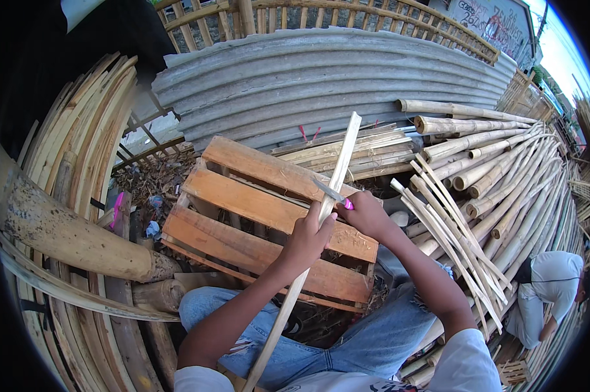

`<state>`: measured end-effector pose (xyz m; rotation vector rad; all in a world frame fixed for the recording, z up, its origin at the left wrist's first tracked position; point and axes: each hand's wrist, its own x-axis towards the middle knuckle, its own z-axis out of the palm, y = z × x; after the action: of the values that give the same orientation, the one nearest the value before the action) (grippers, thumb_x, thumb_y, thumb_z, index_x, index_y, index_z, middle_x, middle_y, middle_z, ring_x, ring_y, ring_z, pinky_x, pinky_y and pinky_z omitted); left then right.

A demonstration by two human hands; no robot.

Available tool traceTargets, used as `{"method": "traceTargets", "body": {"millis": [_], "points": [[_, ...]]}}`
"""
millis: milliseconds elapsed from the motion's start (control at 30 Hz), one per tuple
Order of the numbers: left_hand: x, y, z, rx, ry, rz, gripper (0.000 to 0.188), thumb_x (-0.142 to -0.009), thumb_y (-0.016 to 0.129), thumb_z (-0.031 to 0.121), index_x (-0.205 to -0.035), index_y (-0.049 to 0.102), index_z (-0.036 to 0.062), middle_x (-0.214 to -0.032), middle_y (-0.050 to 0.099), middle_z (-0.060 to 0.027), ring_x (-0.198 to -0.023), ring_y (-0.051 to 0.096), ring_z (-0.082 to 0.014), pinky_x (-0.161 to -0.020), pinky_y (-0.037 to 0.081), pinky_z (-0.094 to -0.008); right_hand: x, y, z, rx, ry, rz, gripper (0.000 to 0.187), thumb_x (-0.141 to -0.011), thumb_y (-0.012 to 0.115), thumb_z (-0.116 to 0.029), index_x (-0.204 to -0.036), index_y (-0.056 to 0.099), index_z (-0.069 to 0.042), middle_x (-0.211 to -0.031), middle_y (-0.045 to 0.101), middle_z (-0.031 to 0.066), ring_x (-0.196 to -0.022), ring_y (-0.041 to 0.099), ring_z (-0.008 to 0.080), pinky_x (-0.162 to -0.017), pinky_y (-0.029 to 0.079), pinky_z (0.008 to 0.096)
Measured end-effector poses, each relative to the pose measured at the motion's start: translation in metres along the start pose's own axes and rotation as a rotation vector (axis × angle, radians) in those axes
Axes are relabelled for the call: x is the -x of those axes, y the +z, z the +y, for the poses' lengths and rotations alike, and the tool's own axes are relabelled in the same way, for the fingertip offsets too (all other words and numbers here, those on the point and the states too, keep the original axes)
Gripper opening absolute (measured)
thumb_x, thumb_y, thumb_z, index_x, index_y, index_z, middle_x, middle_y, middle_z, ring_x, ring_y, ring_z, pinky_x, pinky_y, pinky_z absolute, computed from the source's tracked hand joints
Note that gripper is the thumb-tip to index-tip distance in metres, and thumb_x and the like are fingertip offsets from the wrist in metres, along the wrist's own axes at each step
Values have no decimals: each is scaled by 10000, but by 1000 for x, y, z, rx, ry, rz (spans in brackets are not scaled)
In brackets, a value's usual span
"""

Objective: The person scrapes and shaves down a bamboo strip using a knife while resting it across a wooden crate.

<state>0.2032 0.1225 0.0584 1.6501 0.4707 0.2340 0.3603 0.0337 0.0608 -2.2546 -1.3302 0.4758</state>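
Note:
A long pale bamboo strip (343, 160) slants from between my legs up past the wooden slatted crate in front of me. My left hand (310, 240) is closed round the strip near its middle. Just to the right, my right hand (368, 215) grips a knife (329, 191) by its pink handle. The blade points up and left and lies across the strip, just above my left hand; whether it cuts into the surface I cannot tell. Beneath both hands is the orange-brown crate (243, 201), with gaps between its slats.
Split bamboo strips (448, 232) lean in a bundle at my right, before a large pile of bamboo poles (497, 147). More strips (79, 137) and a thick pole (73, 225) stand at left. Corrugated sheeting (327, 72) closes the back. Another person (550, 281) crouches at far right.

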Motion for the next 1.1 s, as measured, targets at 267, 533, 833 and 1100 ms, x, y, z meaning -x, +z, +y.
{"method": "traceTargets", "body": {"millis": [267, 533, 833, 1100], "points": [[-4, 4, -7, -64, 38, 47, 189, -982, 419, 228, -943, 399, 44, -514, 457, -30, -382, 429, -90, -350, 356, -247, -15, 0, -1, 105, -21, 147, 284, -798, 532, -215, -668, 623, 20, -671, 595, 254, -671, 593, 433, -667, 476, 504], [0, 6, -5, 21, -57, 10, 157, -977, 430, 208, -956, 403, 55, -524, 427, -15, -373, 377, -72, -336, 316, -239, -8, 8, 4, 33, -12, 36, 289, -803, 516, -202, -678, 614, 40, -689, 593, 271, -712, 594, 440, -698, 476, 493], [-1, 3, 1, 148, -158, -22, 138, -977, 430, 188, -1041, 410, 67, -531, 404, -2, -364, 329, -53, -323, 282, -217, -1, 10, 9, -19, -66, -12, 270, -792, 535, -201, -683, 608, 34, -679, 576, 270, -717, 579, 437, -677, 454, 495], [-2, 3, 0, 145, -178, -19, 196, -972, 435, 167, -1135, 401, 63, -534, 395, -2, -365, 319, -53, -318, 267, -214, 3, 12, 11, 71, -17, -24, 278, -810, 517, -225, -698, 627, 5, -727, 604, 251, -771, 596, 418, -708, 476, 492]]}}
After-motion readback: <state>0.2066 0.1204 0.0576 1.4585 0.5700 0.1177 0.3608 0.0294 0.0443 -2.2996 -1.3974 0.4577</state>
